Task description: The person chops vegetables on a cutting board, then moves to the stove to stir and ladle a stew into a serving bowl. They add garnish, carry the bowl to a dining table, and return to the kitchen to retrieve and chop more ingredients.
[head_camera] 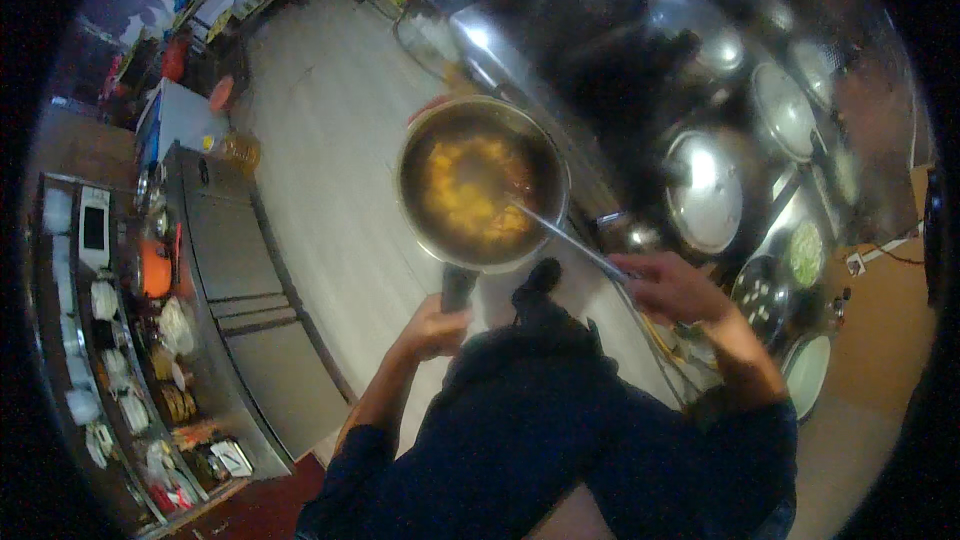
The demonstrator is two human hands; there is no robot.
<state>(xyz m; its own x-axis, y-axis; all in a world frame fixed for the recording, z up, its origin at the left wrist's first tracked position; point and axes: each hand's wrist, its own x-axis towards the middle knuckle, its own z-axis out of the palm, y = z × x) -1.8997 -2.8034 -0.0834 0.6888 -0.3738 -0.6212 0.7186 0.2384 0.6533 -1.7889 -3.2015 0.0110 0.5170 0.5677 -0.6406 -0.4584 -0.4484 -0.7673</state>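
My left hand [433, 330] is closed around the dark handle of a round metal pan [559, 157], which is held over the floor in front of me. Yellow-orange food pieces [457, 184] lie inside the pan, some of them in a darker liquid or sauce. My right hand [671, 286] grips the handle of a long metal utensil [566, 240], likely a spoon or ladle; its far end is among the food, so its shape is hidden.
On the right, a stove counter carries a metal lid [705, 191], another lid [784, 112] and a bowl of chopped pale green food [807, 253]. To the left stand a steel cabinet [232, 247] and shelves with an orange pot [156, 268].
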